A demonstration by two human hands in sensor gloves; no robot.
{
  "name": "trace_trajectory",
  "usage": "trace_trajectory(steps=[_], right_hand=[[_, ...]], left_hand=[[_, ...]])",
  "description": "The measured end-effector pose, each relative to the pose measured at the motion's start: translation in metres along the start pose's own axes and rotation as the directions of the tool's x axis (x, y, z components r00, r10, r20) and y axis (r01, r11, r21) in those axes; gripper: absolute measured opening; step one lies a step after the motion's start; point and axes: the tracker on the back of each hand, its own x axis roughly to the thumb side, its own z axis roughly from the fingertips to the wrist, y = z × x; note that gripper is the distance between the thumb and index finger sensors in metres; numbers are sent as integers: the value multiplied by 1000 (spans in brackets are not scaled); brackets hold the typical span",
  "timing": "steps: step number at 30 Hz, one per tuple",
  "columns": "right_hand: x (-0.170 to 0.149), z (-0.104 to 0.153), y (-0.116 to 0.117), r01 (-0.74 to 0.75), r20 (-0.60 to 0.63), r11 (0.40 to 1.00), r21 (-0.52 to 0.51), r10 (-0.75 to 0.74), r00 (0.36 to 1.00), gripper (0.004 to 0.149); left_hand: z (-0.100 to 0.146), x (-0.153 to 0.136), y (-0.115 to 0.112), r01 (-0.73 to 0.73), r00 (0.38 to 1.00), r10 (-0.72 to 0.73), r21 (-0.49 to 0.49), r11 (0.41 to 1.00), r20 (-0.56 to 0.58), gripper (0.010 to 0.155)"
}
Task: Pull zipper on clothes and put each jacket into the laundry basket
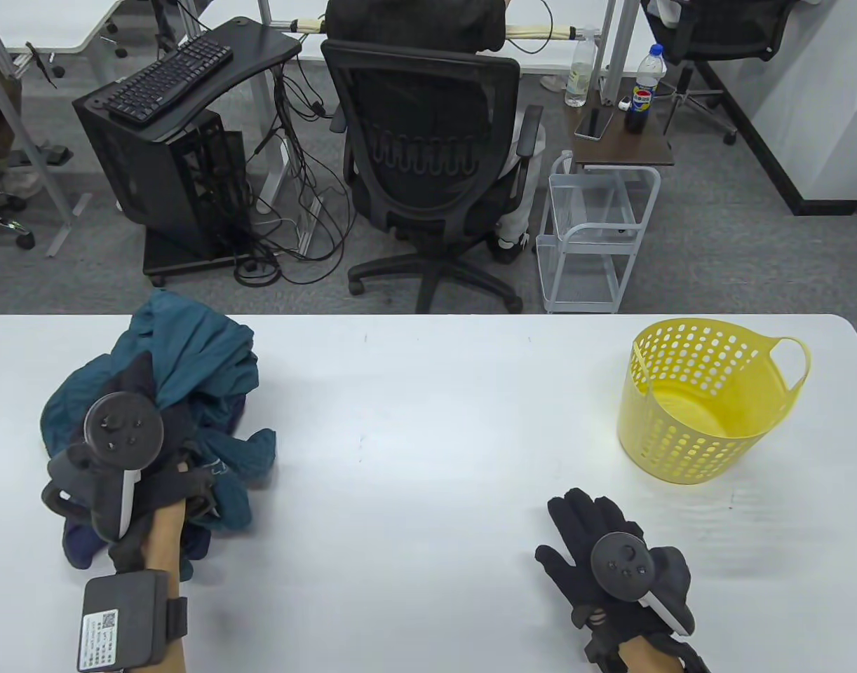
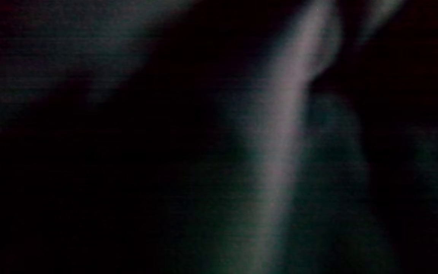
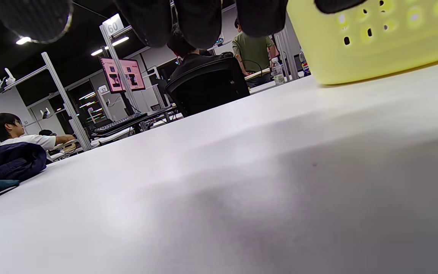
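Your left hand [image 1: 130, 449] sits buried in the jackets [image 1: 190, 392], grip unclear; right hand [image 1: 611, 554] lies flat, and grabbing both jackets together risks tangling zippers.

Left wrist view: dark and blurred throughout; only vague teal folds can be made out. Left hand [image 1: 144, 449]: fingers buried in the jacket pile [image 1: 190, 392], grip not discernible. Right hand [image 1: 611, 554]: wrist cut off by the table view's bottom edge.

Left wrist view dark, blurred
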Motion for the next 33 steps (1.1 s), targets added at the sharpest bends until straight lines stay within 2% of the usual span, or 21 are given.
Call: trace_trajectory(steps=[4,9,13,15,18,21,23,25,26,27,28,29,31,33], right_hand=[[-1,0,0,8,-2,1000,3,-8,1000,71],[-5,1,-2,20,-13,1000,3,-20,1000,71],[-10,0,-4,31,-28,1000,-1,-31,999,70],[-13,0,-6,35,-40,999,-5,-35,999,70],[-19,0,-13,42,-68,998,-38,-44,997,68],[-29,2,-21,78,-110,992,-99,-88,990,61],[-33,3,-24,82,-129,989,-120,-97,987,58],[-38,3,-26,101,-143,987,-126,-119,983,57],[-39,2,-26,104,-147,987,-124,-122,982,57],[-39,2,-25,102,-147,987,-123,-120,982,57],[-39,2,-24,96,-148,989,-116,-113,983,57],[-38,1,-23,92,-145,990,-111,-107,984,57],[-35,1,-20,78,-137,992,-98,-91,986,57],[-33,0,-19,74,-131,993,-93,-86,988,57]], left_hand=[[20,31,21,-103,984,103,-5,995,144,52],[55,80,43,-257,892,275,-97,962,358,52],[75,105,57,-374,812,409,-167,912,416,52],[85,116,61,-436,760,494,-233,869,423,53],[94,125,54,-482,720,577,-321,815,385,55],[101,126,22,-460,750,591,-407,789,297,60],[106,122,-11,-384,814,537,-486,785,224,66],[117,112,-55,-271,896,420,-573,773,143,71],[126,105,-84,-186,937,330,-641,745,111,74],[132,100,-103,-126,956,274,-698,705,104,78],[146,92,-134,-40,976,192,-791,611,99,81],[158,86,-157,16,984,142,-844,537,109,82],[176,79,-187,91,985,86,-879,468,149,78],[190,76,-203,174,979,23,-892,416,201,73]])
